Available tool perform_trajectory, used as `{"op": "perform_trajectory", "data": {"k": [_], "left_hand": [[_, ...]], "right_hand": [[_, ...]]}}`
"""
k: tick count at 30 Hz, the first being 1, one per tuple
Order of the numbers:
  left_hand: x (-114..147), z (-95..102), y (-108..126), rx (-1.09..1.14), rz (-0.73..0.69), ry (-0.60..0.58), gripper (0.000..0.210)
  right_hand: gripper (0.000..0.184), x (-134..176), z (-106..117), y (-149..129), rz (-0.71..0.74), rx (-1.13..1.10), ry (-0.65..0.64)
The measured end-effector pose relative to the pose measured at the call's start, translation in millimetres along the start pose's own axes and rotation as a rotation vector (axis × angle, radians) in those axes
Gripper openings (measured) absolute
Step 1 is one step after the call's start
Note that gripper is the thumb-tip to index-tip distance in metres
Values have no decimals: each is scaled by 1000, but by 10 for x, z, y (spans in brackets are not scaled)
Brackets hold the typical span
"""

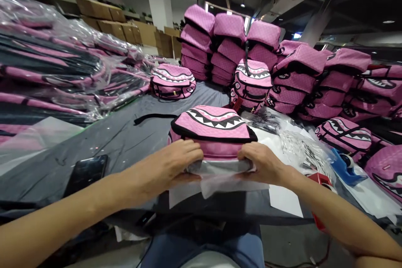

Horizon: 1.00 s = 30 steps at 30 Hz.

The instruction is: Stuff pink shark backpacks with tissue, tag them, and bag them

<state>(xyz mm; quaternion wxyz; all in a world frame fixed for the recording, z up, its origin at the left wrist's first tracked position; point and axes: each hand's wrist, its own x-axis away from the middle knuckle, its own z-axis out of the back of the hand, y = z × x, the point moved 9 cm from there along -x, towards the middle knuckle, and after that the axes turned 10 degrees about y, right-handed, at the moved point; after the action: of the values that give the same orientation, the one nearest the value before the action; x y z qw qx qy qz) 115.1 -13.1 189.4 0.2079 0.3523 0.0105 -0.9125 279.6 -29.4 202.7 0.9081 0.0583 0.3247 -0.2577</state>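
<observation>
Hands, nearly closed, grip the pink bag in front.

The left hand and right hand grip the near side of a pink rounded bag with black-and-white teeth. A translucent white sheet extends below the grip. Left of it lies a black rectangular phone; right, a blue plastic tape dispenser; beyond, stacked pink bags.
</observation>
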Motion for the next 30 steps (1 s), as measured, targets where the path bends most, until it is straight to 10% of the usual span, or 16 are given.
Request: {"op": "perform_trajectory", "data": {"k": [7,16,24,30], "left_hand": [[-210,132,99,-149,-33,163,38],[87,222,183,-505,-238,530,21],[232,-89,225,-232,-66,310,22],[505,-50,21,-322,-141,638,31]], "right_hand": [[8,-6,149,-94,20,310,427],[23,43,-177,-83,-33,84,236],[12,209,-111,-113,41,290,562],[16,287,-526,-258,54,194,399]]}}
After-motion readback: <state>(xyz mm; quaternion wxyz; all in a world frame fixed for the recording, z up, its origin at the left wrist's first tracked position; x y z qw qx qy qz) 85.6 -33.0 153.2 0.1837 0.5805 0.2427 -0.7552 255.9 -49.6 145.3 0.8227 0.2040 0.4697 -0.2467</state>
